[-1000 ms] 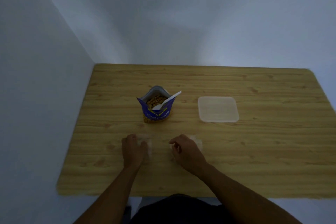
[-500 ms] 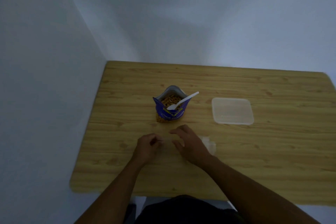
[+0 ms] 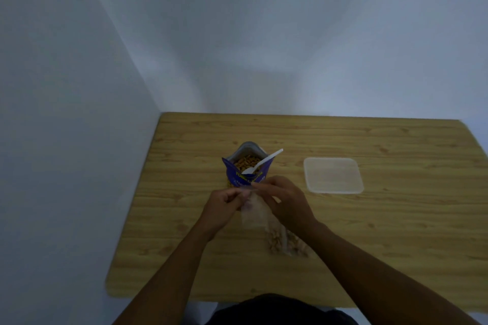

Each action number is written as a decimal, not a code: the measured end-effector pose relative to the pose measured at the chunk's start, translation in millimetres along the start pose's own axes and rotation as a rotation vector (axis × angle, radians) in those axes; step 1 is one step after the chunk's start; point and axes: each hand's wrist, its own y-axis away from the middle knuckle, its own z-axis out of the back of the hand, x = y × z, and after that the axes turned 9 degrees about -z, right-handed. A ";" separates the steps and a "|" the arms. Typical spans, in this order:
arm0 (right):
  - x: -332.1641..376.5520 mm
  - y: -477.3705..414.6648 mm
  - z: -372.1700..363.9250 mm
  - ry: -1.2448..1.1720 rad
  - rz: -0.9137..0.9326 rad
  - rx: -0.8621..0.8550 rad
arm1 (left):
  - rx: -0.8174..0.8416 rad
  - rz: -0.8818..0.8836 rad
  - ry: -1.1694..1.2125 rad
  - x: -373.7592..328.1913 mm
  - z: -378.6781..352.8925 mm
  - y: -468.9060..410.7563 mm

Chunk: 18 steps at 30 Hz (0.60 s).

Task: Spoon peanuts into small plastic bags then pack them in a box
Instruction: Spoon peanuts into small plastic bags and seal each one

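An open blue peanut bag (image 3: pixel 247 170) stands mid-table with a white plastic spoon (image 3: pixel 264 163) resting in it. Just in front of it, my left hand (image 3: pixel 224 204) and my right hand (image 3: pixel 284 199) pinch the top edge of a small clear plastic bag (image 3: pixel 254 212) that hangs between them. A second small clear bag holding peanuts (image 3: pixel 286 243) lies on the table under my right forearm. A clear plastic box (image 3: pixel 332 175) with its lid on sits to the right of the peanut bag.
The wooden table (image 3: pixel 396 232) stands in a corner, with white walls at its left and far sides. Its near edge runs close to my body.
My hands came together from resting apart on the table and lifted a small clear bag by its top edge. The camera view shifted, so the table appears further right.
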 end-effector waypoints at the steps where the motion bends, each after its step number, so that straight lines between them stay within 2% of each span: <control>1: -1.2 -0.3 1.8 -0.009 -0.005 -0.006 | 0.006 -0.006 -0.001 -3.4 -2.3 0.3; 18: -7.7 2.3 30.0 0.039 0.079 -0.047 | 0.047 -0.095 -0.031 -31.5 -26.4 3.7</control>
